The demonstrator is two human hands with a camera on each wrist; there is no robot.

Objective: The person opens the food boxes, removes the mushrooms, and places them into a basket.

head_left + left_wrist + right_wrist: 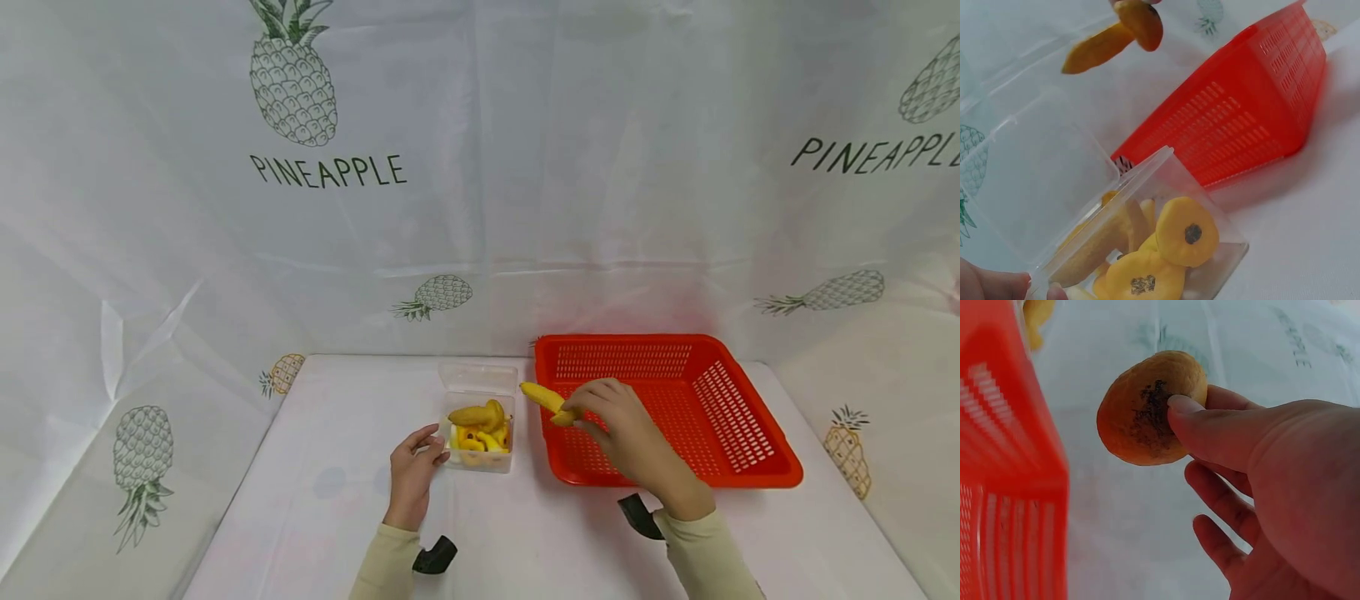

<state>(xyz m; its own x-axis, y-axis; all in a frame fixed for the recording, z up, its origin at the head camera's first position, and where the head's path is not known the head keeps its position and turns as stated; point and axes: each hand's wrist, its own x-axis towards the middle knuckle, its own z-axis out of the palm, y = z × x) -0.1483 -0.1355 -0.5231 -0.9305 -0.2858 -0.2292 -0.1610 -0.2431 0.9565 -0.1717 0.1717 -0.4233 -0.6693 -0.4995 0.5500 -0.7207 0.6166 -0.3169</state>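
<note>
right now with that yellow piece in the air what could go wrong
The piece could slip: the right grip only pinches it at its rounded end, and it might drop beside the basket.

The box looks crowded, so one more piece might not settle well or could keep the open lid from closing.

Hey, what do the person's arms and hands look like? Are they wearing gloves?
No gloves! The left grip and right grip are bare. The left sleeve and right sleeve are long, plain and cream-coloured. A curved black piece sticks out by the left wrist, and another by the right.
</note>
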